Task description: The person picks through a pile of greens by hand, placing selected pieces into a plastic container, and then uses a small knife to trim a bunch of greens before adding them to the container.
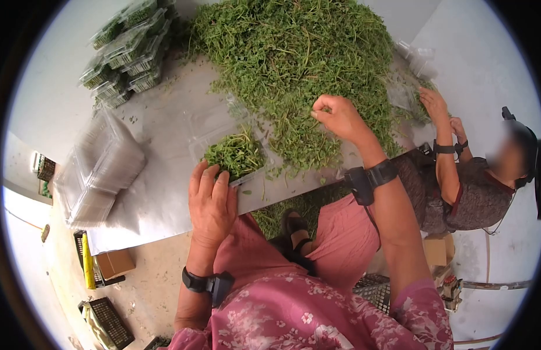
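Here, a person's left hand [212, 201] lies flat, its grip open, on the near rim of a clear tray [207, 123] at the tabletop's [159, 198] front edge. The tray, part-filled with herbs [235, 154], lies opened out, its long axis pointing away from the person toward the pile [293, 58]. The right hand [337, 116] pinches a sprig [314, 108] there. Packed trays [127, 46] and empty trays [101, 169] stand left; a co-worker's hand [433, 105] works right.
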The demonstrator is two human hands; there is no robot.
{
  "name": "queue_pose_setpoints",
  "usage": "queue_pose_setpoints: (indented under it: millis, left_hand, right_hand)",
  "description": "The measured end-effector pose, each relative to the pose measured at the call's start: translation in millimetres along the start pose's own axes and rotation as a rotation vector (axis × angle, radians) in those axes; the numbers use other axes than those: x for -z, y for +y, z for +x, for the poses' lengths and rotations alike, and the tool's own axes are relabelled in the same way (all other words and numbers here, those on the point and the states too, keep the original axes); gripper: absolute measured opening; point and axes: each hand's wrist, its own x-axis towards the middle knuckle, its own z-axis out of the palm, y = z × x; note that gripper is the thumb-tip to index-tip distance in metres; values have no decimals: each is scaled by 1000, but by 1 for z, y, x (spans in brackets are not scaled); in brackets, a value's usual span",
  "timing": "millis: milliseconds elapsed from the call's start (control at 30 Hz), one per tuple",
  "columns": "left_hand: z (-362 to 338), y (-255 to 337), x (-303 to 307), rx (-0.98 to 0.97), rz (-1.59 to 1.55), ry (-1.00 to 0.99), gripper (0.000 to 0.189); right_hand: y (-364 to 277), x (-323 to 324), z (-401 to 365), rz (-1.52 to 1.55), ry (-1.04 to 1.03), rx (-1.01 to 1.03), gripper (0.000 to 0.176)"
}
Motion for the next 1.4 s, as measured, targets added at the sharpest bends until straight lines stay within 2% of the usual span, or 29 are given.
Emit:
queue_pose_setpoints:
  millis: [67,167,267,367,467,667,767,867,1167,1267,1400]
  left_hand:
    - [0,0,0,-3,-1,3,36]
    - [0,0,-1,-4,3,9,37]
    - [0,0,0,0,6,10,36]
    - [1,1,1,7,9,1,36]
    - [0,1,0,4,8,2,36]
    - [-1,0,0,9,13,1,35]
    - [-1,0,0,8,9,0,36]
    - [0,0,0,7,14,2,36]
    - [0,1,0,9,21,0,37]
    - [0,1,1,11,18,-1,37]
    - [0,1,0,6,15,2,36]
  right_hand:
    - [-4,7,-3,79,-116,-107,15]
    - [5,8,1,132,-130,-172,17]
    - [15,9,5,33,25,-139,21]
    - [27,6,2,-101,102,1,21]
    - [27,2,0,-127,6,-27,23]
    - [28,-4,4,-193,-48,-75,16]
    - [30,2,3,-146,-63,-13,13]
    - [24,6,0,-67,14,7,12]
    - [0,-21,12,-79,16,59,16]
    - [-13,-32,16,-123,-61,-66,15]
    - [-18,-46,21,-199,-110,-91,11]
